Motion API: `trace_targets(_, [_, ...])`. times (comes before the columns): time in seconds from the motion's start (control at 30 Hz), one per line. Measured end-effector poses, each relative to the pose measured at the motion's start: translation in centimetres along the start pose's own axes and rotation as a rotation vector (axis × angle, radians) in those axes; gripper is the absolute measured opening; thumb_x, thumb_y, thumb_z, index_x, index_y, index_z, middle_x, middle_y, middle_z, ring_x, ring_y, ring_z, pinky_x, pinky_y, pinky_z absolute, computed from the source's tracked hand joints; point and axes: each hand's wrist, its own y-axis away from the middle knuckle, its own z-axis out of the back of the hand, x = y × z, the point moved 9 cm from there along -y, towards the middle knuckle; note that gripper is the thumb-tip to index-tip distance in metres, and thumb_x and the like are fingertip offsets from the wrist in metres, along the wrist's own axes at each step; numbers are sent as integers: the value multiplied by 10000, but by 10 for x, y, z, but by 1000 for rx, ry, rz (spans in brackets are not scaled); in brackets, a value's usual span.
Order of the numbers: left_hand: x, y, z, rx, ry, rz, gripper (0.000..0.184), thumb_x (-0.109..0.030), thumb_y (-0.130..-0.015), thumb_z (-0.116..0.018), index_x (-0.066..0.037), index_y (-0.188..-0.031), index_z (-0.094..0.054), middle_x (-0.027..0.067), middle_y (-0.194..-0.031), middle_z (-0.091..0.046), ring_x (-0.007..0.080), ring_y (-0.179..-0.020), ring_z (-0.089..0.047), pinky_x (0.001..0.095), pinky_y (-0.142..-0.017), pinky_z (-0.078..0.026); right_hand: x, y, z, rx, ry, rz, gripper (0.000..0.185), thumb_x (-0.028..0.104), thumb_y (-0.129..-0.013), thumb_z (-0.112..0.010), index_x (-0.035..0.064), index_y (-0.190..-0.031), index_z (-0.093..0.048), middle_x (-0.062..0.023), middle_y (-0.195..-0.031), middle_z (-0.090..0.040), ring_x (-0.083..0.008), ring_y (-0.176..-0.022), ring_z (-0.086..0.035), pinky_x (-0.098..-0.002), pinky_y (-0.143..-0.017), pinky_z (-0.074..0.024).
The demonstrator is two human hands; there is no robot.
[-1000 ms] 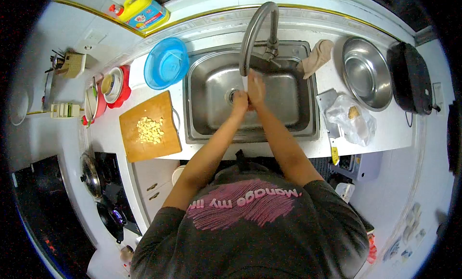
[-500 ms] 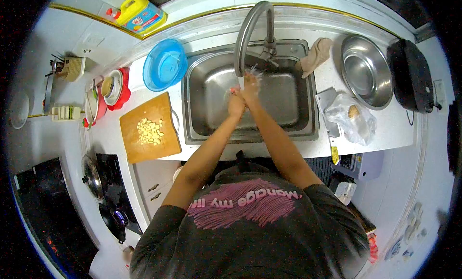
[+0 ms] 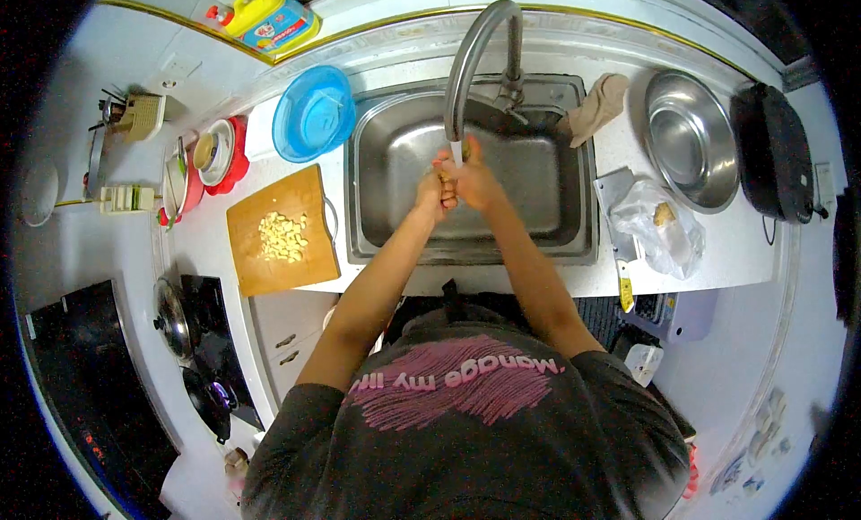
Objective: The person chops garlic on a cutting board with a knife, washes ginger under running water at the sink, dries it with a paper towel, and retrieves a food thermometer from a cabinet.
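Water runs from the curved faucet [image 3: 462, 72] onto both of my hands over the steel sink [image 3: 547, 188]. My left hand [image 3: 436, 194] has its fingers curled, with a small reddish bit showing at its top; what it holds is too small to make out. Close against it on the right, my right hand [image 3: 473, 177] is under the stream with its fingers bent and partly blurred. Left of the sink, a wooden cutting board [image 3: 314, 193] bears pale chopped pieces [image 3: 282, 237].
A blue basin [image 3: 314, 114] stands at the sink's upper left. On the right are a brown cloth [image 3: 599, 110], a steel bowl [image 3: 691, 142], a cleaver [image 3: 615, 190], a plastic bag [image 3: 659, 229] and a black case [image 3: 776, 152]. A pan [image 3: 206, 403] sits at lower left.
My hands have shifted against each other under the water, and the left hand's curled fingers now show more. The splash seen half a second ago is smaller. The view has shifted slightly.
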Motion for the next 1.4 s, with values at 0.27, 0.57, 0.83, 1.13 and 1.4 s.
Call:
trace_targets(0.27, [-7,14,-9,-198,-235,-231,407,-454,-945,-342,-139,-717,-462,-19,-513,-396,105,-361,-298,242,-328,-224,57,11,1,-322,341,-233,372,230,-825,-602,47,-1113,-455,-156,-990,-569,-259,-954,-540,-369,-824,-436])
trace_targets(0.57, [-8,0,-31,73,-198,-7,294,-314,-932,-390,-64,-1032,-508,93,-956,-568,198,-847,-549,378,-777,-456,67,17,11,-37,629,-117,451,175,-790,-576,119,-1231,-500,-126,-1157,-569,-276,-1041,-546,-330,-859,-450])
trace_targets(0.83, [6,-24,-32,4,-265,-113,200,-296,-860,-573,-98,-859,-601,44,-690,-574,124,-502,-479,262,-374,-315,57,38,45,232,471,-57,406,168,-882,-544,78,-1276,-498,-78,-1169,-604,-171,-1000,-590,-286,-893,-438])
trace_targets(1.13, [-32,25,-60,-52,-263,-117,540,-668,-817,-460,-146,-881,-577,7,-532,-367,114,-398,-340,269,-349,-285,100,-55,126,145,1377,212,464,464,-868,-504,28,-837,-658,-205,-779,-619,-360,-685,-579,-436,-639,-435])
trace_targets(1.4, [4,-20,-68,320,172,-312,218,-180,-780,-711,-52,-878,-565,117,-695,-585,192,-511,-541,323,-439,-438,119,-93,141,361,1269,106,360,349,-839,-531,34,-726,-662,-143,-571,-575,-284,-585,-572,-416,-591,-430])
